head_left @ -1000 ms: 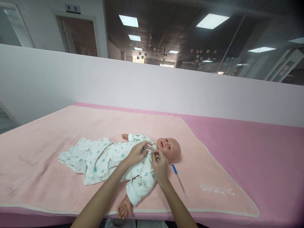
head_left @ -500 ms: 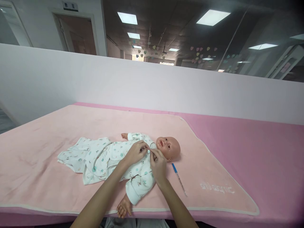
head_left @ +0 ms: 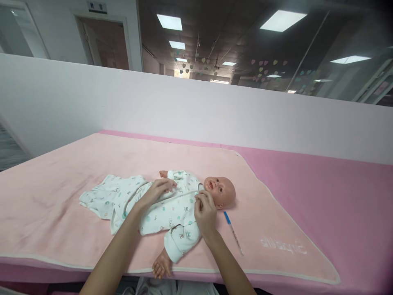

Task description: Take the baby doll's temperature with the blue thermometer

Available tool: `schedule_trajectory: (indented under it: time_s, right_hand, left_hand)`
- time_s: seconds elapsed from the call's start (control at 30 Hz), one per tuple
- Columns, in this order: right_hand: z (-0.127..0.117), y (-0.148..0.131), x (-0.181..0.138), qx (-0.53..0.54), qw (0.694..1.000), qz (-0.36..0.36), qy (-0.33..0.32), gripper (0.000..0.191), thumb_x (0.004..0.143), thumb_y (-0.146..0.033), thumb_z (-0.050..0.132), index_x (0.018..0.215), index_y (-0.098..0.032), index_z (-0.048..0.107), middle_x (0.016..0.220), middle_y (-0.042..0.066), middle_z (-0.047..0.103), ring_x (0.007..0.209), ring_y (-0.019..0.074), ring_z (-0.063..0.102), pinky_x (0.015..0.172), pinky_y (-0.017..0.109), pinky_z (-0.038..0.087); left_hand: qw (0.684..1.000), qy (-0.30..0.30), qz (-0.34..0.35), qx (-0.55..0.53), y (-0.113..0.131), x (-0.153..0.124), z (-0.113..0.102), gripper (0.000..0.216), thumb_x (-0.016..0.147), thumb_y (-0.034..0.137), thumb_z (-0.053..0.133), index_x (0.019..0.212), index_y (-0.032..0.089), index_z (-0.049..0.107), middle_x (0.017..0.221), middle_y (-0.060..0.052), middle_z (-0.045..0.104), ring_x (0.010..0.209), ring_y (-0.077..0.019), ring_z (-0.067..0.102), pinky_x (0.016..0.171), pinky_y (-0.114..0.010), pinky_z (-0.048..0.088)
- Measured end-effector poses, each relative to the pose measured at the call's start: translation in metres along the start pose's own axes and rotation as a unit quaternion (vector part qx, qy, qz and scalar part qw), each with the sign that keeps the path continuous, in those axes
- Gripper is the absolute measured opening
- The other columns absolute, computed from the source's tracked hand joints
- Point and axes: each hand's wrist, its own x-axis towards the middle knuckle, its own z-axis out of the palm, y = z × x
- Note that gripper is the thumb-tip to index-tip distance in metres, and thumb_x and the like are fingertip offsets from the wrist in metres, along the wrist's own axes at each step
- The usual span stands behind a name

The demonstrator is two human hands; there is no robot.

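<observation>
A baby doll (head_left: 223, 192) lies on its back, its head to the right, in a white printed baby outfit (head_left: 167, 215). My right hand (head_left: 206, 211) is closed in a pinch at the front edge of the outfit, just below the doll's neck. Over the doll's belly is my left hand (head_left: 158, 190), fingers stretched toward the chest and nothing visible in them. The front panel now lies across the chest, its edge running lengthwise. Toward the left, the lower part of the outfit (head_left: 104, 196) spreads loosely. Part of the collar is hidden behind my right fingers.
A thermometer-like stick with a blue end (head_left: 233, 232) lies right of the doll. Beneath everything is a peach blanket (head_left: 61, 172) on a pink padded surface (head_left: 322, 188). A low white wall (head_left: 215, 108) runs along the back, with glass above it.
My left hand has let go near the collar and moved left, over the belly. My right hand stays by the neck. The outfit's front panel lies flatter, and the view has shifted slightly.
</observation>
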Motion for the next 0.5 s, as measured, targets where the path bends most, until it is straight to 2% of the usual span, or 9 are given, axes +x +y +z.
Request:
schedule_trajectory:
  time_s: [0.1,0.2,0.33,0.5]
  right_hand:
    - [0.002,-0.004,-0.001,-0.045,0.995,-0.088,-0.008,0.026,0.080,-0.008,0.038,0.085,-0.019,0.061,0.097,0.008,0.061,0.084,0.0158,0.059,0.064,0.024,0.046]
    - [0.006,-0.012,0.007,-0.062,0.987,-0.133,-0.063,0.029,0.079,-0.008,0.038,0.091,-0.021,0.062,0.101,0.006,0.062,0.085,0.0151,0.060,0.065,0.023,0.045]
    - [0.012,-0.023,0.023,-0.058,0.985,-0.108,-0.120,0.025,0.078,-0.011,0.042,0.093,-0.019,0.059,0.093,0.004,0.063,0.085,0.0154,0.058,0.070,0.024,0.043]
    - [0.015,-0.025,0.023,-0.061,0.987,-0.058,-0.136,0.011,0.077,-0.014,0.043,0.076,-0.017,0.054,0.075,0.003,0.056,0.068,0.0133,0.052,0.060,0.022,0.037]
  left_hand:
    - [0.995,-0.061,0.022,0.082,0.002,-0.012,0.006,0.027,0.076,0.037,0.057,0.091,0.016,0.065,0.086,-0.005,0.063,0.079,-0.0169,0.054,0.071,-0.027,0.044]
    - [0.989,-0.060,0.044,0.125,0.002,-0.016,0.012,0.028,0.072,0.033,0.062,0.096,0.018,0.064,0.085,-0.003,0.061,0.072,-0.0146,0.050,0.066,-0.025,0.042]
    - [0.985,-0.051,0.069,0.146,-0.003,-0.014,0.015,0.025,0.072,0.030,0.062,0.095,0.018,0.065,0.082,-0.002,0.058,0.065,-0.0119,0.045,0.060,-0.023,0.039]
    - [0.973,-0.041,0.093,0.207,-0.001,-0.014,0.018,0.018,0.075,0.029,0.060,0.088,0.019,0.066,0.076,-0.001,0.056,0.062,-0.0112,0.042,0.057,-0.022,0.036]
